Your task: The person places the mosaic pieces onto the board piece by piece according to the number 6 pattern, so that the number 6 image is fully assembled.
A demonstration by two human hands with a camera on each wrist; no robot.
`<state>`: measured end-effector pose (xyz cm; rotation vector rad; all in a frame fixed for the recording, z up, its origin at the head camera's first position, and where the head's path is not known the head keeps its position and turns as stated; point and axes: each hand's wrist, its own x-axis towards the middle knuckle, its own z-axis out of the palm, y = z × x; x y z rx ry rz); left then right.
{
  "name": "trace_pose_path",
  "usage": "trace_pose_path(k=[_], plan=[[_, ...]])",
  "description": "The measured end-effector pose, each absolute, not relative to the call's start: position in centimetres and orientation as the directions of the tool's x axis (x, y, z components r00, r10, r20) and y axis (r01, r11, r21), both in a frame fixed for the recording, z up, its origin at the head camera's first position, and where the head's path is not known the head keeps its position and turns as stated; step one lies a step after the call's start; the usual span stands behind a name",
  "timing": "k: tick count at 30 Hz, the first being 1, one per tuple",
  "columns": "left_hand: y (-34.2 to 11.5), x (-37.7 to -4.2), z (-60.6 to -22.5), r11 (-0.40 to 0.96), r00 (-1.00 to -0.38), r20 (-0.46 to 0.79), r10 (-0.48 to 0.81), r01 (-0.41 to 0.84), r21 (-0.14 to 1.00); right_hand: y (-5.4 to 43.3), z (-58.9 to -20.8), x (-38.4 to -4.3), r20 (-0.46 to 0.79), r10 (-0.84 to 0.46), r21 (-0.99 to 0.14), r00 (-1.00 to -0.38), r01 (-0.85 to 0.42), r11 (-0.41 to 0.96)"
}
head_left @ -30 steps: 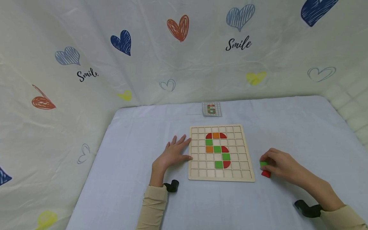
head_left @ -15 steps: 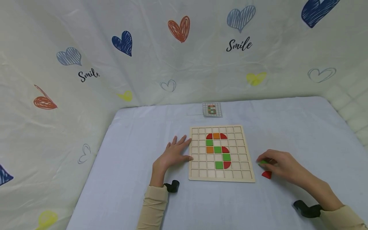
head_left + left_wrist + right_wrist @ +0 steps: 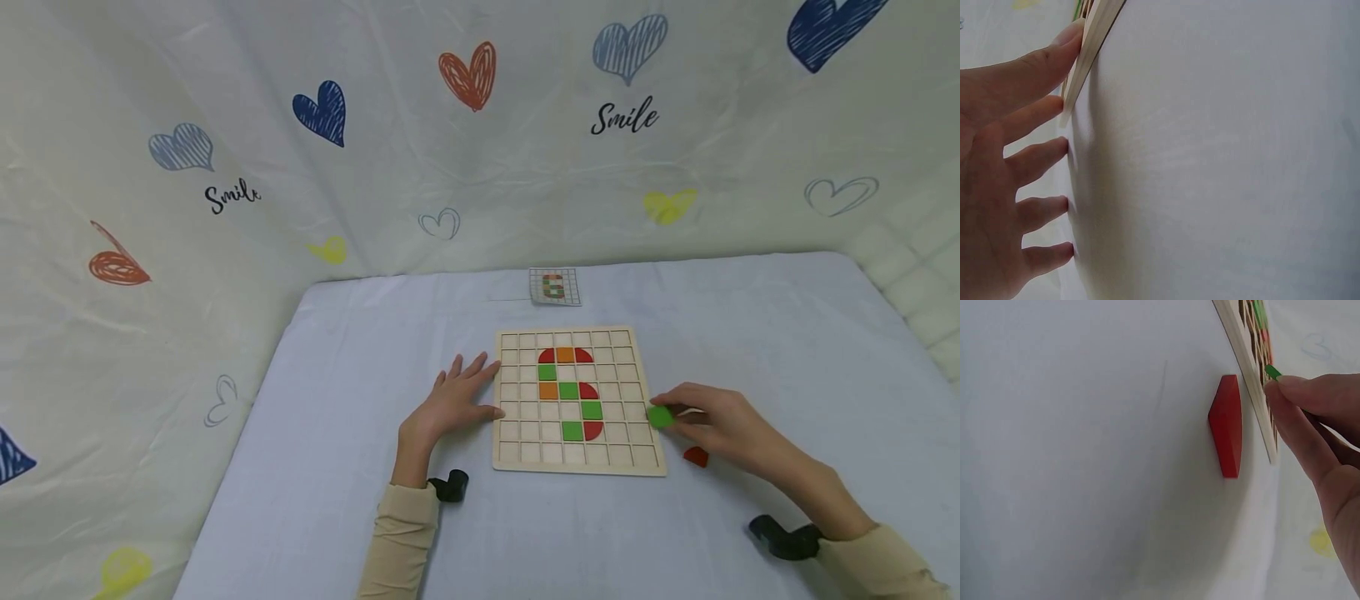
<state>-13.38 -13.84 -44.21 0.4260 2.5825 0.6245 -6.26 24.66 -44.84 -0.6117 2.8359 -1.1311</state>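
My right hand [image 3: 723, 425] pinches a green square tile [image 3: 660, 417] between thumb and fingertips, just over the right edge of the wooden grid board [image 3: 525, 457]. In the right wrist view only a corner of that green tile [image 3: 1272, 372] shows past the fingertips. A red quarter-round tile [image 3: 696, 457] lies on the cloth under that hand, standing out large in the right wrist view. My left hand [image 3: 447, 400] is spread flat, thumb and index fingertip touching the board's left edge; in the left wrist view its thumb [image 3: 1054, 56] presses the wooden rim.
Red, orange and green tiles sit in several board cells. Beyond the board lies a small pattern card [image 3: 555, 287] with a similar coloured figure. A white cloth [image 3: 337, 375] covers the table, and a printed curtain [image 3: 525, 167] hangs behind. Black straps are at both wrists.
My right hand has picked the green tile up from beside the red one and carried it left to the board's edge. The red tile stays on the cloth; the left hand keeps its place.
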Motion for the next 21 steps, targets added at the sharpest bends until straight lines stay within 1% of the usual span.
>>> trace_pose_path(k=[4, 8, 12, 16, 21], plan=[[-13.8, -13.4, -44.3, 0.848, -0.852, -0.347, 0.392, 0.189, 0.495, 23.9, -44.6, -6.5, 0.121, -0.383, -0.666, -0.916, -0.361, 0.653], [-13.8, -13.5, -44.4, 0.850, -0.851, -0.353, 0.389, 0.185, 0.493, 23.3, -44.4, -6.7, 0.115, -0.397, -0.637, -0.911, -0.374, 0.674], [-13.8, -13.5, -44.4, 0.852, -0.850, -0.355, 0.389, 0.186, 0.489, 22.7, -44.3, -6.9, 0.142, -0.407, -0.615, -0.902, -0.403, 0.678], [-13.8, -13.5, -44.4, 0.853, -0.851, -0.353, 0.390, 0.188, 0.487, 22.2, -44.1, -7.2, 0.165, -0.418, -0.622, -0.893, -0.423, 0.659], [-13.8, -13.5, -44.4, 0.851, -0.852, -0.351, 0.388, 0.185, 0.491, 21.5, -44.0, -7.5, 0.155, -0.434, -0.620, -0.888, -0.429, 0.657]])
